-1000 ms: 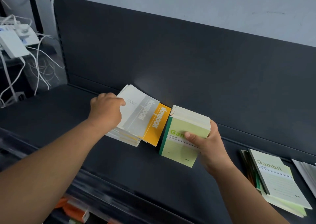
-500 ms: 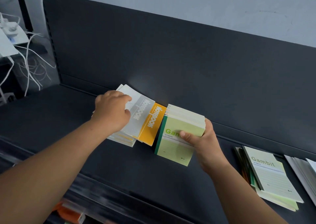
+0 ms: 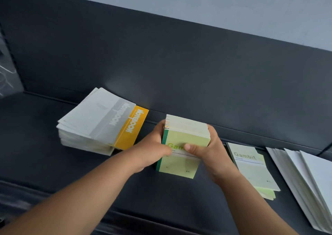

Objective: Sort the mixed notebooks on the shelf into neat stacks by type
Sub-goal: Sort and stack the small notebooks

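Head view, one shelf section. Left hand (image 3: 152,150): curled round the spine side of the green Gambit stack (image 3: 177,168), thumb across the front cover. Right hand (image 3: 206,148): grips the opposite edge of the same stack, thumb pressed on the cover over the printed title, fingers wrapped behind. Green Gambit stack: held between both hands at the middle of the dark shelf (image 3: 71,172), tilted up, near the back panel (image 3: 161,64). Left of it, apart: grey-and-white Notebook pile (image 3: 93,119), lying flat, with an orange Notebook (image 3: 133,127) jutting out at its right side. Right of the hands: second Gambit pile (image 3: 251,164), flat and loosely fanned. Far right: white notebooks (image 3: 305,181), fanned, partly cut off by the frame edge.
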The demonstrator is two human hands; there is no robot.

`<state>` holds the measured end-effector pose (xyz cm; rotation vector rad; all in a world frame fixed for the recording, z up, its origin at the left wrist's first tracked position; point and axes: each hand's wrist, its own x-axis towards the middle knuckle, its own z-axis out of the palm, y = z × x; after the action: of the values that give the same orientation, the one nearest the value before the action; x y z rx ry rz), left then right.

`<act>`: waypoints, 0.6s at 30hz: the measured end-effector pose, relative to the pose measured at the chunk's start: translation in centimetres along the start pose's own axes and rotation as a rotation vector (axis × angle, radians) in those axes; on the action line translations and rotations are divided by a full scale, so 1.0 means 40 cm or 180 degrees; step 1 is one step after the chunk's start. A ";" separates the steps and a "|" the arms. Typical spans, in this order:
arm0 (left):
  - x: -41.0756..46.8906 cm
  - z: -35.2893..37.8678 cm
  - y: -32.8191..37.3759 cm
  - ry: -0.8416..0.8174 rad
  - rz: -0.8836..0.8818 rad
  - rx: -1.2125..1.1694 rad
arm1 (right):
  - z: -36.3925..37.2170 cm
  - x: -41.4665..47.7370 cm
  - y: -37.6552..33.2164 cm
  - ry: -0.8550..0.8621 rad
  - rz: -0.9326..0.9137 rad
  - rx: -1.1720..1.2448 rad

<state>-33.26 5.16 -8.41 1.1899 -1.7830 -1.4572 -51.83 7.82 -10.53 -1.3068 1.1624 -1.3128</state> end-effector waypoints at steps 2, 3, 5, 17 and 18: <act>0.004 0.024 -0.004 0.0004 0.0004 -0.0148 | -0.014 -0.011 0.003 -0.0043 0.0004 -0.0034; 0.006 0.031 -0.008 0.0034 0.0009 -0.0234 | -0.015 -0.017 0.005 -0.0107 -0.0006 -0.0024; 0.007 0.035 -0.013 0.0036 0.0021 -0.0345 | -0.010 -0.028 0.012 -0.0358 -0.0096 0.0008; 0.014 0.028 -0.019 -0.0087 -0.0058 -0.0033 | -0.019 -0.023 0.040 -0.0316 -0.0001 -0.0465; 0.013 0.025 -0.022 -0.0100 -0.0076 0.0019 | -0.023 -0.025 0.043 -0.0275 0.0036 -0.0540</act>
<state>-34.09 5.15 -9.57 1.2013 -1.8009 -1.4928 -52.74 8.60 -12.37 -1.4623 1.2400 -1.1578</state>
